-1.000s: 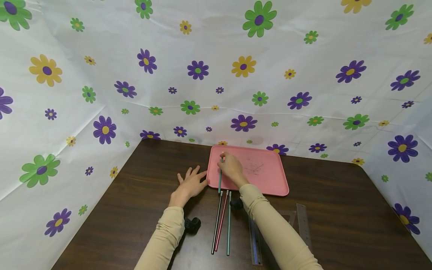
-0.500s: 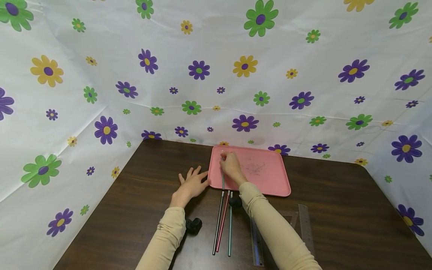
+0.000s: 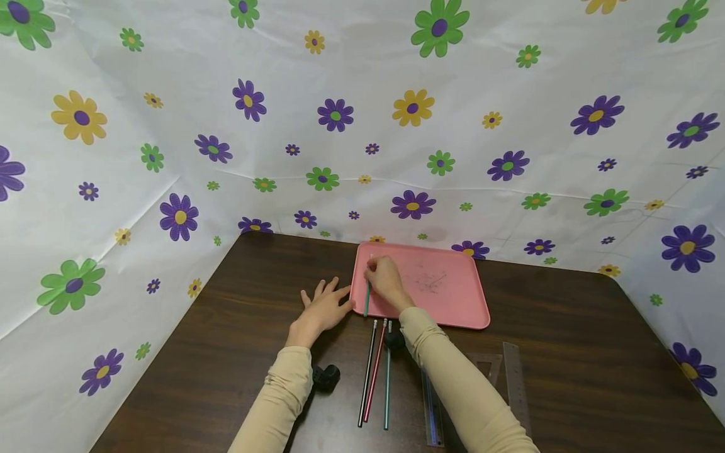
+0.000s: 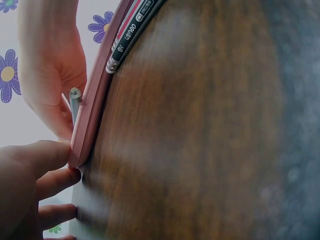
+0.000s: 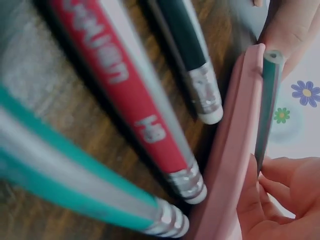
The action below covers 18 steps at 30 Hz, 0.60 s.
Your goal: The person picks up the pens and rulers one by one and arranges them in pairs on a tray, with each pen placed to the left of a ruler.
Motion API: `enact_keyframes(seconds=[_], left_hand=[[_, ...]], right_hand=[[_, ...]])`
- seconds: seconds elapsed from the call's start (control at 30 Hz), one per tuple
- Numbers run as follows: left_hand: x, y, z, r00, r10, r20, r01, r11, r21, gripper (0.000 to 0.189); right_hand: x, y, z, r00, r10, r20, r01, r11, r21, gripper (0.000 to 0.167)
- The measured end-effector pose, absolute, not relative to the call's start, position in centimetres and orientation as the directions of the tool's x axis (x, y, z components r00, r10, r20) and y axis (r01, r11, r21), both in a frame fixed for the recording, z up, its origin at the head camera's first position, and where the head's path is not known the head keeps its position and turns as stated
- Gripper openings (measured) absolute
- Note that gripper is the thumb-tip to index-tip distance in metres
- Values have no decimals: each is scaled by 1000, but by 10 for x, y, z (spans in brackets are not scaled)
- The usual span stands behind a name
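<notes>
Shifted leftward since the previous frame, the held teal pencil (image 3: 367,299) has its near end just inside the near rim of the pink tray (image 3: 464,302), toward the left side. Its far part is pinched by the right hand (image 3: 387,282); the left hand (image 3: 324,309), fingers spread, touches the tray's near-left corner. This pencil looks almost placed, with release left to do; a black pencil (image 3: 367,377), red pencil (image 3: 376,371) and second teal pencil (image 3: 387,390) lie nearer on the table (image 3: 255,302). Wrist views show HB print, illegible from the head view.
</notes>
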<state>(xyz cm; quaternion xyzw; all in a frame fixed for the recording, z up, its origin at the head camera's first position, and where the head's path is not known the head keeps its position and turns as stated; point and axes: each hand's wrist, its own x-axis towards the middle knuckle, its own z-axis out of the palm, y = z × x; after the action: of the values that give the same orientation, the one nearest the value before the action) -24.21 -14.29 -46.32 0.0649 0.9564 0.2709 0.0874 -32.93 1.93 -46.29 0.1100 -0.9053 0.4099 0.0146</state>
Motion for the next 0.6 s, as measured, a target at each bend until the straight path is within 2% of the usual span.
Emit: enact_keyframes(seconds=[0.13, 0.37, 0.6], left_hand=[[-242, -143, -463, -977, 168, -132, 74, 845, 529, 53], [-243, -142, -463, -977, 168, -133, 75, 850, 522, 53], [-245, -143, -464, -977, 167, -132, 74, 850, 522, 53]], right_hand=[[-328, 19, -463, -965, -222, 137, -254, 680, -688, 27], [-326, 16, -463, -954, -282, 98, -283, 749, -600, 39], [-329, 13, -466, -957, -274, 93, -278, 783, -557, 39]])
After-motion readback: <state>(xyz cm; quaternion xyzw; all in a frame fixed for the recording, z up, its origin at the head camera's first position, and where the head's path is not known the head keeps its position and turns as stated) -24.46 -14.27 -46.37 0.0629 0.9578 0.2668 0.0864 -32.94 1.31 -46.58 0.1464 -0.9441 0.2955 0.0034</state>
